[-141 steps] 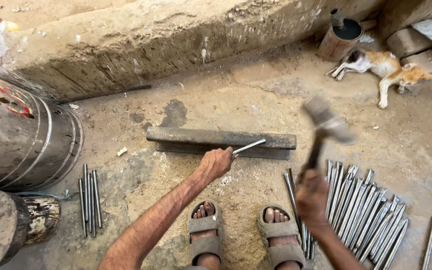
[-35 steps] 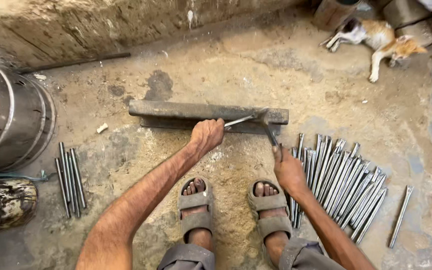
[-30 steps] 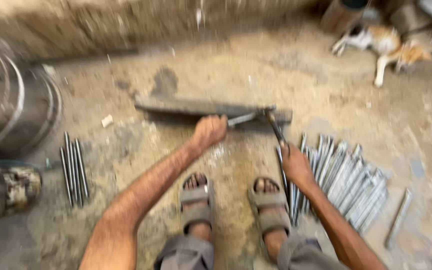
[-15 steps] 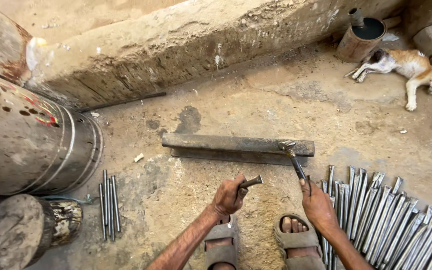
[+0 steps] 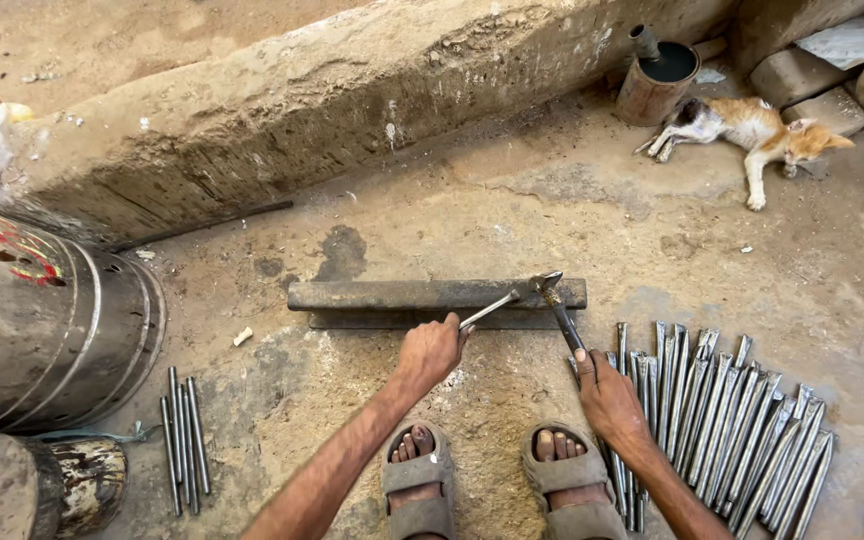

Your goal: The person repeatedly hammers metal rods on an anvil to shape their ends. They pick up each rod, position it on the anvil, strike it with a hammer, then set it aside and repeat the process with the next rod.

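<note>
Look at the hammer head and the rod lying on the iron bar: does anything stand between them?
Nothing visible does. The left hand holds the metal rod on the iron bar, and the hammer, held by the right hand, meets its tip directly.

Single head view, worn high, looks steeply down and forward over own forearms and sandalled feet at dirt floor [image 5: 772, 270]; near range; concrete ledge [image 5: 282, 130] crosses frame top.

rod [image 5: 490, 308] on bar [image 5: 392, 296], rods [image 5: 732, 420] right
</note>
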